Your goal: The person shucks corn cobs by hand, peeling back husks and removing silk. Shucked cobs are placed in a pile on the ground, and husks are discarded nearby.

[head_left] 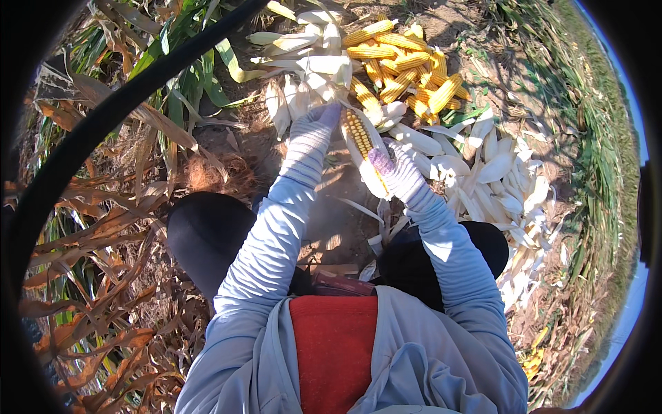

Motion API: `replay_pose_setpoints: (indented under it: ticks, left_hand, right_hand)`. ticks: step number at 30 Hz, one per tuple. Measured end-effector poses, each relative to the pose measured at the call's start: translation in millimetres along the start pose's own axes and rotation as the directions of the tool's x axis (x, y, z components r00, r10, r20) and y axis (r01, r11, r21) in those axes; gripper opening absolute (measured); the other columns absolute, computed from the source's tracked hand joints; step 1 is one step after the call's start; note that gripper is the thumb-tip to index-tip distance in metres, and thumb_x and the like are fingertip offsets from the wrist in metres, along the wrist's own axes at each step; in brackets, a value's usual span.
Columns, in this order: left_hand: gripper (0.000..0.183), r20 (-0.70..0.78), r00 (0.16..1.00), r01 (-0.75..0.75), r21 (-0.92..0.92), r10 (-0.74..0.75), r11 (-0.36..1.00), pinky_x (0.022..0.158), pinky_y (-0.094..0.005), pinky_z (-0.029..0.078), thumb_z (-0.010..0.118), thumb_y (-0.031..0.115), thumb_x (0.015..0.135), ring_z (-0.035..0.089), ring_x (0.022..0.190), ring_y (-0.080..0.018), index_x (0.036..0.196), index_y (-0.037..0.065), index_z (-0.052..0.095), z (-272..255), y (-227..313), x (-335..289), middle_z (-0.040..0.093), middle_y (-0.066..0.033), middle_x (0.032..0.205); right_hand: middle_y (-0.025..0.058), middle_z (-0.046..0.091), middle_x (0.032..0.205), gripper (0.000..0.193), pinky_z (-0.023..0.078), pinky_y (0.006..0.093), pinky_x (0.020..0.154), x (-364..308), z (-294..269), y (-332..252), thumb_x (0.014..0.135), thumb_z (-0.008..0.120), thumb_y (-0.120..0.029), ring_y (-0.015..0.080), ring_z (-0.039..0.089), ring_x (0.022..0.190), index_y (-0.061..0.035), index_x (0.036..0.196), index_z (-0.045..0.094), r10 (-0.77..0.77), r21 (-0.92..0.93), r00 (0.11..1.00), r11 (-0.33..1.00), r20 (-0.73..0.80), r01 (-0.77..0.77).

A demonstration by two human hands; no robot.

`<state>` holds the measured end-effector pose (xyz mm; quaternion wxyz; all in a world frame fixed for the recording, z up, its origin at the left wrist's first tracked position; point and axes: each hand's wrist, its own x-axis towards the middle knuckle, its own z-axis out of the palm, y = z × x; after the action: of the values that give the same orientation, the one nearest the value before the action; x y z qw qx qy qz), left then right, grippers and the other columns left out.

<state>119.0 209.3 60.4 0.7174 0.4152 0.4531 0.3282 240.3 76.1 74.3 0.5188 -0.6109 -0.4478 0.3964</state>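
Observation:
A half-husked ear of corn [358, 135] is held between my gloved hands, its yellow kernels bare along the upper side and pale husk still wrapped around the rest. My left hand [323, 119] is closed at the ear's far tip, by the husk there. Around the lower part, my right hand [398, 168] is closed with its thumb across the ear. Just beyond lies a pile of bare yellow corn cobs [407, 58]. Unhusked pale ears [303, 52] lie beyond my left hand.
Loose white husks [493, 172] are heaped to the right. Dry brown corn leaves and stalks [103, 276] cover the left side. Reddish corn silk [214, 172] lies on the soil by my left knee [210, 231]. A dark curved bar [124, 93] crosses the upper left.

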Motion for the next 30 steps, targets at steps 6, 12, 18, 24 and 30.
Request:
replay_pose_setpoints:
  ticks: [6, 12, 18, 24, 30]
  left_hand:
    - [0.026, 0.033, 0.999, -0.031, 0.115, 0.027, 0.993, 0.058, -0.0227, 0.05, 0.06, 0.026, 0.081, 0.061, 0.06, -0.0129, 0.086, 0.0, 0.063, -6.6, 27.9, -17.1, 0.063, -0.006, 0.07]
    - [0.022, 0.107, 0.991, -0.103, 0.212, 0.081, 0.972, 0.061, -0.0243, 0.051, 0.058, 0.019, 0.082, 0.062, 0.063, -0.0133, 0.087, -0.002, 0.062, -15.1, 45.7, -25.3, 0.064, -0.0074, 0.073]
    - [0.018, 0.242, 0.97, -0.042, 0.216, -0.012, 0.975, 0.063, -0.0278, 0.053, 0.057, 0.016, 0.083, 0.063, 0.067, -0.0182, 0.091, 0.0, 0.06, -21.0, 64.0, -15.9, 0.064, -0.011, 0.08]
    - [0.017, 0.407, 0.909, 0.123, -0.051, -0.092, 0.991, 0.064, -0.041, 0.056, 0.055, 0.013, 0.083, 0.064, 0.071, -0.0287, 0.093, -0.001, 0.055, -9.5, 73.8, -9.1, 0.061, -0.017, 0.085]
    - [0.017, 0.516, 0.853, 0.245, -0.257, -0.081, 0.935, 0.066, -0.0411, 0.054, 0.053, 0.013, 0.085, 0.061, 0.07, -0.0261, 0.094, -0.001, 0.054, 3.0, 68.5, -10.8, 0.06, -0.013, 0.079]
  right_hand:
    - [0.0101, 0.059, 0.097, 0.047, 0.048, 0.0272, 0.073, -4.2, 4.3, -6.7, 0.082, 0.059, -0.037, 0.0152, 0.057, 0.085, 0.0, 0.109, 0.048, 0.024, 0.27, 0.999, 0.962, 0.046, -0.035]
    - [0.0106, 0.058, 0.099, 0.051, 0.047, 0.0283, 0.077, -11.2, 7.4, -14.9, 0.082, 0.057, -0.04, 0.0171, 0.057, 0.088, -0.0001, 0.112, 0.047, -0.026, 0.141, 1.0, 0.99, 0.011, 0.024]
    - [0.0102, 0.058, 0.099, 0.055, 0.047, 0.0299, 0.077, -4.9, 2.8, 6.5, 0.082, 0.056, -0.046, 0.0187, 0.057, 0.089, -0.0018, 0.113, 0.047, -0.036, 0.504, 0.963, 0.857, 0.266, -0.108]
    - [0.0085, 0.057, 0.095, 0.061, 0.052, 0.0393, 0.06, 1.5, 8.5, 6.5, 0.078, 0.052, -0.058, 0.0234, 0.059, 0.075, -0.0093, 0.114, 0.048, 0.064, 0.81, 0.922, 0.457, 0.383, -0.368]
    - [0.0087, 0.051, 0.113, 0.071, 0.048, 0.0406, 0.08, 6.9, 8.5, -16.4, 0.078, 0.052, -0.057, 0.0249, 0.055, 0.094, -0.0079, 0.127, 0.038, 0.067, 0.823, 0.926, 0.438, 0.371, -0.361]
